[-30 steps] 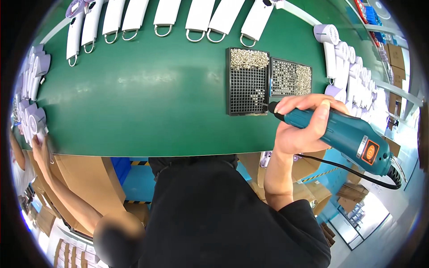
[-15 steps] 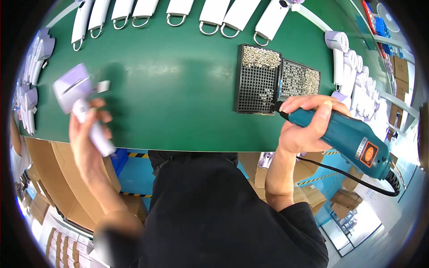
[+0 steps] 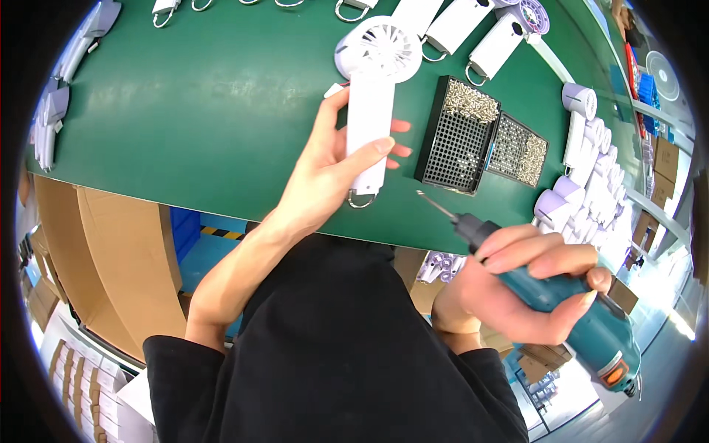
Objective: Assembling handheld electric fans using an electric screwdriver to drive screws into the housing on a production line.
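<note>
My left hand (image 3: pixel 325 162) is closed round the white handle of a handheld fan (image 3: pixel 371 125). The fan's round slotted head faces up and a metal ring hangs from the handle's near end. A small white tag sticks out beside the handle's top. In my right hand (image 3: pixel 528 284) is a teal electric screwdriver (image 3: pixel 565 303), tilted with its thin bit pointing up and left, apart from the fan. Beyond the bit tip lies a black screw tray (image 3: pixel 452 140) with a grid of holes and small screws heaped at its far end. A second screw tray (image 3: pixel 509 150) adjoins it.
Several white fan handles (image 3: pixel 459 29) with rings line the far edge of the green table (image 3: pixel 185 125). More fan parts (image 3: pixel 587 170) are piled at the right, others (image 3: pixel 53 111) at the left. An open cardboard box (image 3: pixel 122 244) stands below the left table edge.
My left hand has brought the fan from the left to the middle, its slotted head now showing. My right hand has drawn the screwdriver back from the tray, nearer me. The view has shifted.
</note>
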`<state>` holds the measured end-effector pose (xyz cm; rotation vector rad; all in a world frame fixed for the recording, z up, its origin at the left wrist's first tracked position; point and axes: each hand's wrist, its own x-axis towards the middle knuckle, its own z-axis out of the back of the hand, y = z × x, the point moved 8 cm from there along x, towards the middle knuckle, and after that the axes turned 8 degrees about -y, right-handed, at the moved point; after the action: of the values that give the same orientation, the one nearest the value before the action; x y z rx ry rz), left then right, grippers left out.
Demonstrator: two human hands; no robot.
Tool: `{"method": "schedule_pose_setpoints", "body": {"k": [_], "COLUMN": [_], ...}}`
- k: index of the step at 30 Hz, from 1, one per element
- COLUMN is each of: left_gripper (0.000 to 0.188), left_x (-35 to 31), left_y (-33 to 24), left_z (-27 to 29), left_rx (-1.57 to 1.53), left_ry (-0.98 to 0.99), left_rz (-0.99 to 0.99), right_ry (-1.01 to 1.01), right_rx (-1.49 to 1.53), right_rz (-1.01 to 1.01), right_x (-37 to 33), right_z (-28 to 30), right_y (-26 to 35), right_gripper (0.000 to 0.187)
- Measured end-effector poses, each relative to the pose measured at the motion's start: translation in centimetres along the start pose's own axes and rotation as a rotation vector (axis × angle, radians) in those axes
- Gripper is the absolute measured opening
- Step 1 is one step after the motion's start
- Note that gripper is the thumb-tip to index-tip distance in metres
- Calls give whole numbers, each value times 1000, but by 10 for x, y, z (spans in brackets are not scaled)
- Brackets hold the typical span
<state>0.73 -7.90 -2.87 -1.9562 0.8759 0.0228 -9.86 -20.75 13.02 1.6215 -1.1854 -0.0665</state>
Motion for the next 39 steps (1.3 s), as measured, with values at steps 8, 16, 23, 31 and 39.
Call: {"method": "schedule_pose_setpoints", "body": {"k": [8,16,23,31,39], "left_gripper": [58,63,62,60,56], "left_x": [2,-1,1,0,-28], "left_y": [7,9,9,10,-31], "left_z": [-9,-9,-8,-5,13], "left_rx": [-49,-45,-56,-64,703], "left_ry": [-72,-100,-90,-112,-217], "left_rz": [-12,2,-18,4,-284], "right_ry": [118,153,274,220,-256], "right_rx": [-85,-190,-233,-202,-374], "right_rz": [-163,-160,-66,-75,11], "right_x": [-17,-24,-29,-30,9], "right_z": [-27,-32,-35,-27,45], "right_y": [-20,-37,-41,-29,-18], "right_gripper": [34,29,25,30,21]}}
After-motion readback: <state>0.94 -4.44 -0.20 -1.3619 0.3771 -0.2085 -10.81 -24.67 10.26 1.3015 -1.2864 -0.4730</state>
